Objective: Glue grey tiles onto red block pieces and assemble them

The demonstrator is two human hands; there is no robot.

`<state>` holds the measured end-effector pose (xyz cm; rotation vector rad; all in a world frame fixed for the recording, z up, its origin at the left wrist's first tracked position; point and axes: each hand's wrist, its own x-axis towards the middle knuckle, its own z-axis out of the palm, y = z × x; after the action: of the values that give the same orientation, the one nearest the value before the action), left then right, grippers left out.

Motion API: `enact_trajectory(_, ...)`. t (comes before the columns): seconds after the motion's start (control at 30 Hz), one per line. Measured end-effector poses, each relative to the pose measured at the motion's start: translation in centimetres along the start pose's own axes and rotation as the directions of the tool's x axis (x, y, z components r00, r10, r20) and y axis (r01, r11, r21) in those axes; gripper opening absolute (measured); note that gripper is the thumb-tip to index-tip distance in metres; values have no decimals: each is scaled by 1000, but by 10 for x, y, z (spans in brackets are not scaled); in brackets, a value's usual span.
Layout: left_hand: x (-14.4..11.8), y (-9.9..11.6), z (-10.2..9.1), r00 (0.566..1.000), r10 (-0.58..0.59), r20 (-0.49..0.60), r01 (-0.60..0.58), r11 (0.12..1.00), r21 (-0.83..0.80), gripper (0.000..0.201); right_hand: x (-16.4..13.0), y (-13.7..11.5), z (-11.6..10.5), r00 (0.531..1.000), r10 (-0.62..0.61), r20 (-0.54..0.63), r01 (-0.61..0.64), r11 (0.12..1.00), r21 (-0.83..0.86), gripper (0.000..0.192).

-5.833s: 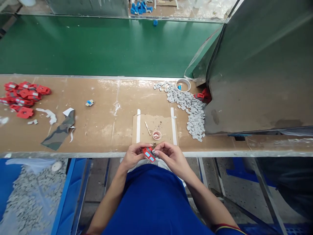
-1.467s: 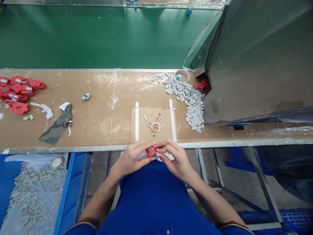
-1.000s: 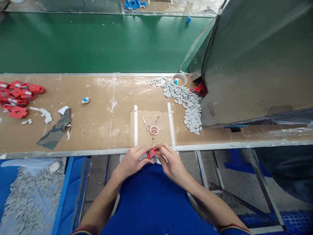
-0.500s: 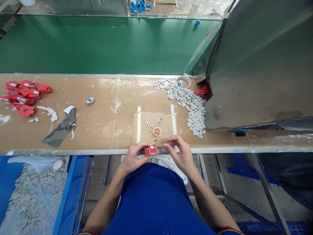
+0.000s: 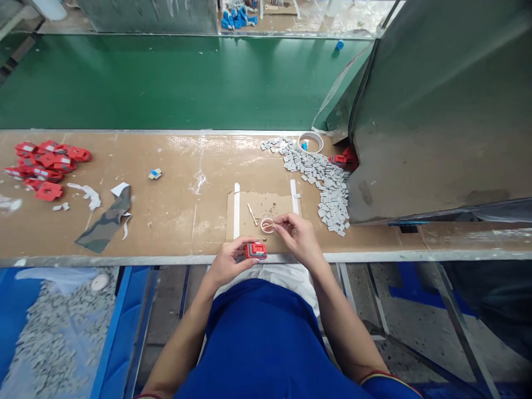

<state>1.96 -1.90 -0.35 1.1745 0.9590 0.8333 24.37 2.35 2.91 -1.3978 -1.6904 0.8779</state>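
My left hand (image 5: 228, 263) is closed around a small red plastic part (image 5: 256, 250) with grey and white patches, held at the table's front edge. My right hand (image 5: 297, 237) pinches a thin stick (image 5: 271, 224) whose far end rests in a small round white-rimmed cup (image 5: 263, 229) with reddish contents. That cup stands on a cardboard sheet (image 5: 245, 208), beside a short white-tipped stick (image 5: 251, 214). A tiny dark object (image 5: 264, 239) lies just in front of the cup.
Many small grey tiles (image 5: 332, 194) spread to the right, near a tape roll (image 5: 320, 143). Red parts (image 5: 49, 191) are heaped at the left, near a camouflage strip (image 5: 102, 227). A green conveyor belt (image 5: 166, 83) runs behind the table. A large dark panel (image 5: 440, 111) stands at right.
My right hand has moved left and forward to the cup and taken hold of the thin stick. My left hand keeps the red part, with its tilt slightly changed.
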Motion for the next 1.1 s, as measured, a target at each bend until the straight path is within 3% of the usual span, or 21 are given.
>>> enact_trajectory(0.23, 1, 2, -1, 1000, 12, 12, -12, 999, 32, 46, 7, -10, -6, 974, 4, 226, -25, 996, 89, 12)
enact_trajectory(0.5, 1, 0, 0, 1000, 28, 2, -28, 999, 22, 46, 9, -7, -8, 946, -38, 323, 32, 999, 25, 13)
enact_trajectory(0.67, 0, 1, 1, 1000, 25, 6, -25, 999, 21, 46, 7, -8, -6, 970, -162, 181, 162, 987, 17, 20)
enact_trajectory(0.83, 0, 3, 0, 1000, 29, 4, -29, 999, 26, 46, 4, -2, 0, 985, -173, -7, 173, 985, 3, 19)
enact_trajectory(1.1, 0, 5, 1, 1000, 29, 8, -30, 999, 21, 46, 4, 14, 15, 956, -210, -205, 215, 977, 1, 23)
